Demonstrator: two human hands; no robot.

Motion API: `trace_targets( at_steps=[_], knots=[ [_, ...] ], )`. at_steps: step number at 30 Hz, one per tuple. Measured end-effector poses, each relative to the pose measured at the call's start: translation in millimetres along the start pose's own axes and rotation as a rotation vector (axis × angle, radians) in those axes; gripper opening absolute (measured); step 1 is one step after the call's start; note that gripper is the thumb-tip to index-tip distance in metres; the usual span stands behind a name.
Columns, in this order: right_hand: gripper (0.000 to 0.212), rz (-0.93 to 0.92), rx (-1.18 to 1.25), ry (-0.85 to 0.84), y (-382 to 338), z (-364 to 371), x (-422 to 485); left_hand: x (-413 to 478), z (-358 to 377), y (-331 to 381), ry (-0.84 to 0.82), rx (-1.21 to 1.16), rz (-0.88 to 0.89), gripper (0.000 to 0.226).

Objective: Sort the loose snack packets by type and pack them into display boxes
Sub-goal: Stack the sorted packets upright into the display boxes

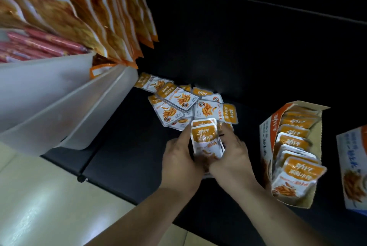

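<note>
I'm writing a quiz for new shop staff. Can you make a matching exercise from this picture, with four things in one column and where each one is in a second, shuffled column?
Things
1. stack of packets
2. loose packets
3. red sausage sticks
4. row of upright packets

Places
A. in the white bin, upper left
B. in the open display box
C. held between the left hand and right hand
D. scattered on the dark shelf

Pairs: 1-C, 2-D, 3-A, 4-B

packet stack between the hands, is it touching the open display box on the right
Apart. Head view: the packet stack is gripped between left hand and right hand, and bare dark shelf shows between the right hand and the display box.
</note>
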State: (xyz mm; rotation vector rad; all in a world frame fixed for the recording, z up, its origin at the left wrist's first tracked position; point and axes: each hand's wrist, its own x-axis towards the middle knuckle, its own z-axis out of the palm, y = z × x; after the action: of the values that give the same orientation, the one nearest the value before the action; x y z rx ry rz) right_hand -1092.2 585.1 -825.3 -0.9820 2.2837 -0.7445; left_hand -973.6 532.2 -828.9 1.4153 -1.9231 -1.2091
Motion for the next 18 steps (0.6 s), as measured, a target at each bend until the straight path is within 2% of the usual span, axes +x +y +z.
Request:
trace_targets(
  at_steps=[3, 6, 11, 14, 16, 18],
  knots=[
    [0.082, 0.097, 0.095, -0.029, -5.6, 4.0, 6.1, 5.2, 6.7, 10.8, -0.077, -0.390, -0.183, 0.062],
    [0.057, 0.220, 0.344, -0.100, -9.7, -3.1, 7.4, 7.4, 4.9, 18.1, -0.061, -0.574, -0.331, 0.053],
    [0.044, 0.189, 0.507, -0.098, -7.1, -18.5, -15.6, -3.1, -7.2, 12.4, -0.178, -0.519, -0.324, 0.032],
    [0.036, 0.177, 0.551, -0.160, -3.2, -24.8, -31.0, -12.9, -12.4, 13.1, -0.208, -0.502, -0.271, 0.024],
    [0.033, 0.159, 0.524, -0.201, -3.2, -30.9, -36.2, -18.7, -15.2, 14.0, -0.235, -0.461, -0.223, 0.018],
    [0.038, 0.098, 0.455, -0.156, -3.2, -37.7, -36.1, -22.3, -18.4, 15.6, -0.257, -0.417, -0.147, 0.020]
  ],
)
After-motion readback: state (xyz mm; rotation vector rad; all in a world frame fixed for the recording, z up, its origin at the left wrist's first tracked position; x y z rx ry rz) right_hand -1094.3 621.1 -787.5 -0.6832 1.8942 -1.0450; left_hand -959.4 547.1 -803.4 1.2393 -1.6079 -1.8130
